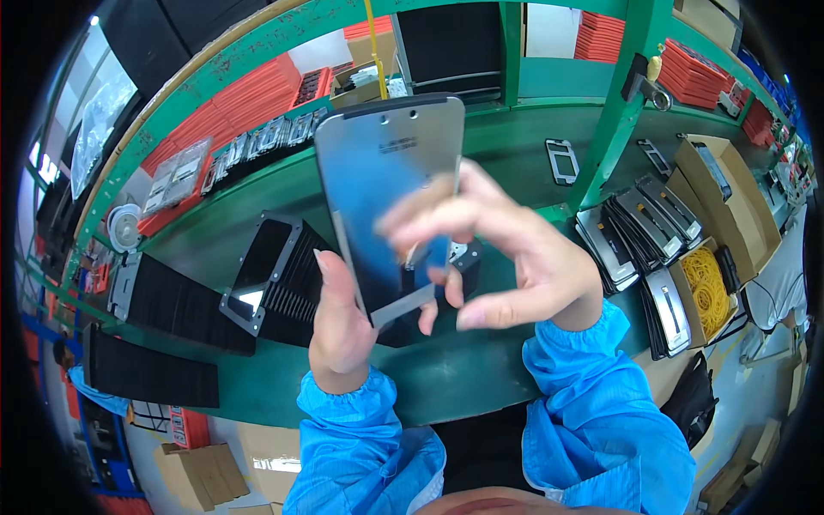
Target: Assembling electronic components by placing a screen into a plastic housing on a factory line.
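Observation:
A tall phone screen panel [365, 176] is tilted up in front of me, its silver-grey back facing me, with two small holes near the top edge. My left hand [339, 318] grips it near the bottom, thumb along the left edge and fingertips showing at the right edge. A pale strip [403, 305] lies across the panel's lower end. In front of the panel's right half is my right hand [528, 257], its fingers bent and apart, the leading ones smeared by motion. Nothing shows between its thumb and fingers.
Leaning rows of dark panels [287, 279] stand on the green table [378, 403] at left. Stacked panels [631, 223] lie at right beside a cardboard box [725, 197] and a bundle of yellow cord [708, 287]. A green post [614, 129] rises behind; red trays [232, 112] fill the shelf.

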A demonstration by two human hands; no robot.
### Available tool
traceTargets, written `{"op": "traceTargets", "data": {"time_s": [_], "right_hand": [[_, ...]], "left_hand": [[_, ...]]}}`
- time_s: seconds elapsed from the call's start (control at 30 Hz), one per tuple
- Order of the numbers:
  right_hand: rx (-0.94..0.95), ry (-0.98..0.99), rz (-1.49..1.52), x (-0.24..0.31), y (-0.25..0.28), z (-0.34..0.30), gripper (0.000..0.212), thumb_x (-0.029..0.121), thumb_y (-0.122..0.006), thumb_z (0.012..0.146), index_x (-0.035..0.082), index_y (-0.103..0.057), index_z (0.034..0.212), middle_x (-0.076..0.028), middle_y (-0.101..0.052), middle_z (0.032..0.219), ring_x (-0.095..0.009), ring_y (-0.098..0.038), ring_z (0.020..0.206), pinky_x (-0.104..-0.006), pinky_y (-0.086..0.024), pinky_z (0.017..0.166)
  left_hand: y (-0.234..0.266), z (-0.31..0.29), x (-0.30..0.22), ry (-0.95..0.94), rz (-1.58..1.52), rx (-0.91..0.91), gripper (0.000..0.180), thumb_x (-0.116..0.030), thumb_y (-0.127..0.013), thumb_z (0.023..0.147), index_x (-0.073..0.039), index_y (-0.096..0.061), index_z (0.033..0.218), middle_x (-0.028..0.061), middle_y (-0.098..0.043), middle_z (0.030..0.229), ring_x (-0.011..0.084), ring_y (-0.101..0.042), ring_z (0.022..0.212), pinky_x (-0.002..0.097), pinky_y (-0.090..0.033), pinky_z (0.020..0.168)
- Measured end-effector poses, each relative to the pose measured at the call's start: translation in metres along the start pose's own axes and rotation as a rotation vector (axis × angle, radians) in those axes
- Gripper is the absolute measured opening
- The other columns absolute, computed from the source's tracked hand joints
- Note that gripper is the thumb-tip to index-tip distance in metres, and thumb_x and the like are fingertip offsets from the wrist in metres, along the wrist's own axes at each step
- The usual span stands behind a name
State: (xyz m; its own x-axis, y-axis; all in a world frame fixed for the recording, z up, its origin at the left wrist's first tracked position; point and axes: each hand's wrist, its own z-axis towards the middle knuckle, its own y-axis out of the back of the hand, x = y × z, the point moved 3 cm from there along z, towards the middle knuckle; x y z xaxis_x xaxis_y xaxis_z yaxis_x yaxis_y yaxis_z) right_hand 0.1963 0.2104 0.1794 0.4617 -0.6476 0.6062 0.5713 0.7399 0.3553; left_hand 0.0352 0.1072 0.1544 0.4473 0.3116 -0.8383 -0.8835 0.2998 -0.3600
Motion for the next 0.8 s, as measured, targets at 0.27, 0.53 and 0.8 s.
{"op": "traceTargets", "data": {"time_s": [0.27,0.53,0.8], "right_hand": [[0.36,0.133,-0.213,-0.004,-0.003,-0.007,0.05,0.027,-0.081,0.092,0.008,-0.068,0.136,-0.021,-0.06,0.139,-0.038,-0.058,0.116,-0.0457,-0.05,0.101],[0.127,-0.168,-0.596,-0.036,0.035,-0.032,0.039,0.031,-0.076,0.094,0.006,-0.072,0.124,-0.023,-0.066,0.131,-0.042,-0.064,0.12,-0.0491,-0.052,0.1],[0.095,-0.481,-0.749,-0.052,0.045,-0.041,0.037,0.03,-0.073,0.096,0.005,-0.071,0.123,-0.018,-0.073,0.116,-0.038,-0.069,0.109,-0.0429,-0.055,0.094]], "left_hand": [[0.008,-0.014,-0.021,0.019,0.211,-0.132,0.085,-0.068,-0.031,0.107,0.002,-0.044,0.154,0.0193,-0.058,0.135,0.0285,-0.067,0.101,0.0347,-0.058,0.079],[0.052,-0.012,-0.038,0.247,1.258,-0.195,0.073,-0.039,-0.073,0.097,0.004,-0.051,0.151,0.0154,-0.057,0.135,0.0237,-0.058,0.11,0.0345,-0.048,0.096],[0.068,-0.008,-0.01,0.362,1.445,-0.129,0.077,-0.04,-0.079,0.093,0.005,-0.053,0.149,0.0189,-0.063,0.123,0.0321,-0.058,0.109,0.0402,-0.048,0.099]]}}
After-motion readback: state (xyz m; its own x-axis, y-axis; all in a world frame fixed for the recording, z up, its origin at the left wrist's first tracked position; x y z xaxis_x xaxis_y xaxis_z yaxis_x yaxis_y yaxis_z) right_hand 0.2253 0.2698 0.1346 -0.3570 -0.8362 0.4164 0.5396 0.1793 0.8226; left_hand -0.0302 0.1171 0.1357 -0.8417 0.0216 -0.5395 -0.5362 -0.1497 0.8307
